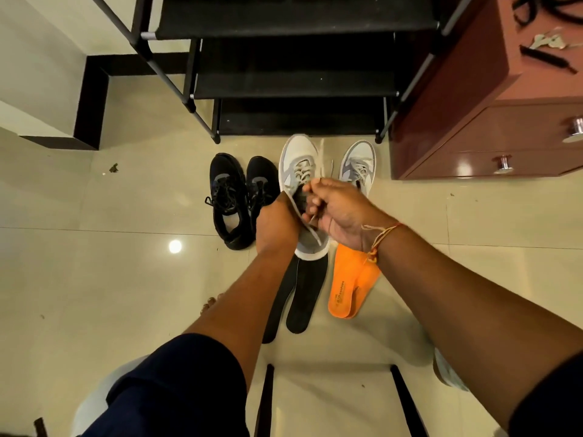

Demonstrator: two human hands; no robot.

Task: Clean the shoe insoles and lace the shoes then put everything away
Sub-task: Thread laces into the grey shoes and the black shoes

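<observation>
A white and grey sneaker (298,159) is lifted above the floor, toe pointing away. My left hand (277,223) grips its heel side from the left. My right hand (334,206) pinches a pale shoelace (325,159) over the shoe's opening. The second white sneaker (358,164) stands on the floor to the right. A pair of black sneakers (235,197) sits to the left. Two black insoles (299,298) and orange insoles (350,282) lie on the floor below the held shoe.
A black shoe rack (293,86) stands straight ahead on the tiled floor (126,263). A reddish-brown drawer cabinet (492,115) is at the right, with black laces (547,59) and small items on top. A black-framed seat (328,402) is below me.
</observation>
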